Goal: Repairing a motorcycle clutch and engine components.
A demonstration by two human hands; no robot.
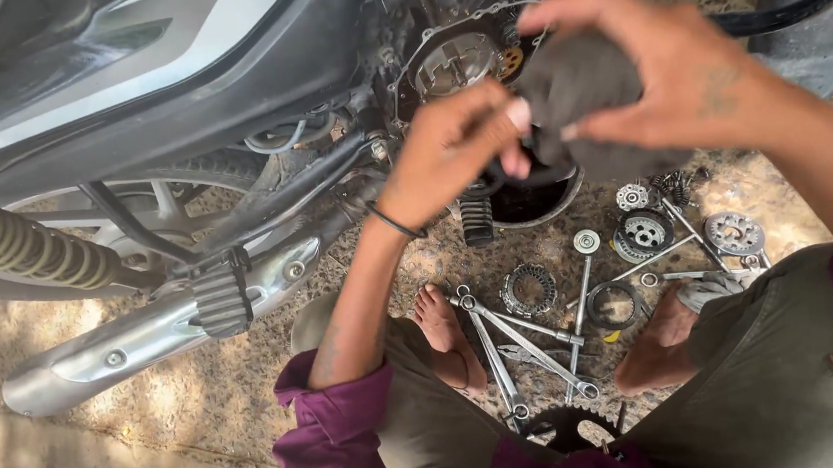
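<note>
Rag [585, 89] in both hands; motorcycle [221, 70], wrenches [516, 341] on speckled floor [151, 408].

Roadside repair spot; motorcycle [172, 75]; spanners [506, 342]

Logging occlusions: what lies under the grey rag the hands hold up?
Under the grey rag sits a round metal bowl with dark contents, only its lower rim showing. Both hands, left hand and right hand, grip the rag; whatever it wraps is hidden.
</note>
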